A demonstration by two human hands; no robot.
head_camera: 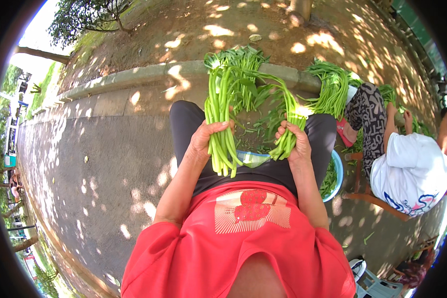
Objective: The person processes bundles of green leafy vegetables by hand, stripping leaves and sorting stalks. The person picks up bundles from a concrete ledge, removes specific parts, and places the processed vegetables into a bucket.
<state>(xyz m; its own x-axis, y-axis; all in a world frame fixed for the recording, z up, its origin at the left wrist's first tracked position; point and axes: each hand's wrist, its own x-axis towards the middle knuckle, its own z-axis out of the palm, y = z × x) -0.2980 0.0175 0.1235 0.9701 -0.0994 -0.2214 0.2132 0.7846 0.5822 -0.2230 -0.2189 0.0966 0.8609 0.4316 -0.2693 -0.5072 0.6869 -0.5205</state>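
My left hand (205, 138) grips a thick bunch of long green leafy-vegetable stems (220, 100), held upright above my left thigh. In my right hand (297, 140) is a smaller bunch of similar stems (287, 143), whose tops arch over toward the left bunch. The cut ends of both bunches point toward me. Beyond my hands, a leafy pile of the same greens (244, 63) rests against the concrete kerb (145, 76). Between my knees, loose leaves lie on the ground, and part of a blue-rimmed container (252, 158) shows; its inside is mostly hidden.
At my right stands a light-blue basin (339, 175) with green leaves inside. Another heap of greens (329, 87) lies by the kerb. A person in a white shirt (409, 167) sits close on a wooden chair (374, 203), hands among greens. Behind is a pale-blue plastic chair (376, 285).
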